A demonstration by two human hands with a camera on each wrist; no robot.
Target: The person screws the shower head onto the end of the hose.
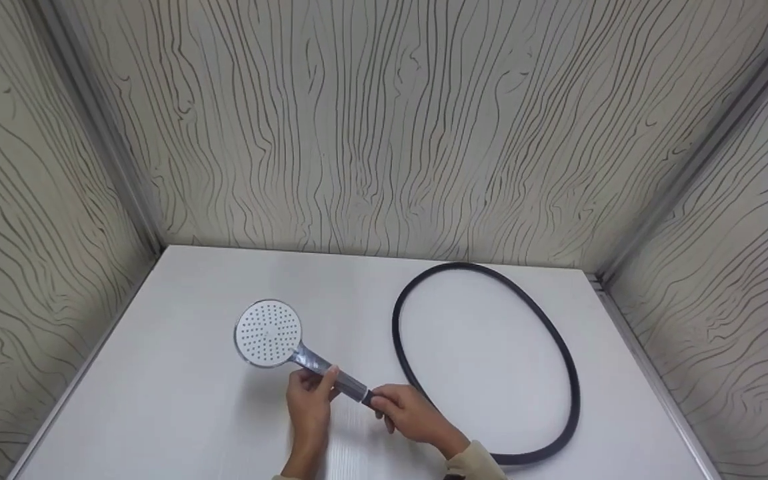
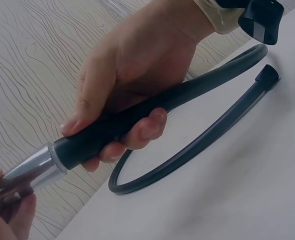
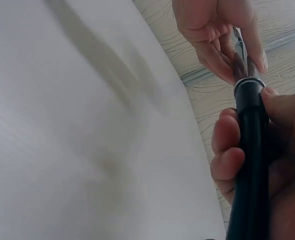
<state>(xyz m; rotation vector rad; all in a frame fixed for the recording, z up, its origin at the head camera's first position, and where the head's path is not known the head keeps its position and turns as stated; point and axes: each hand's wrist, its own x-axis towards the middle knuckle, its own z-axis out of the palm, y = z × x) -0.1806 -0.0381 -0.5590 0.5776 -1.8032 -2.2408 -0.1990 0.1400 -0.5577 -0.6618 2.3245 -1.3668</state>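
A chrome shower head (image 1: 269, 333) with a round white spray face is held above the table, its face turned up and its handle slanting down to the right. My left hand (image 1: 311, 403) pinches the chrome handle (image 2: 35, 167) between thumb and fingers. At the handle's lower end, the black hose end (image 2: 82, 145) meets it. My right hand (image 1: 411, 410) grips that hose end, thumb along one side and fingers curled round the other. The black shower hose (image 1: 574, 387) runs in a wide loop on the right. Its other end (image 2: 267, 77), with a collar, shows in the left wrist view.
A white table (image 1: 184, 300) lies under the hands. Wood-grain patterned panels (image 1: 357, 133) stand behind it and on both sides, with grey metal strips (image 1: 94, 127) at the corners.
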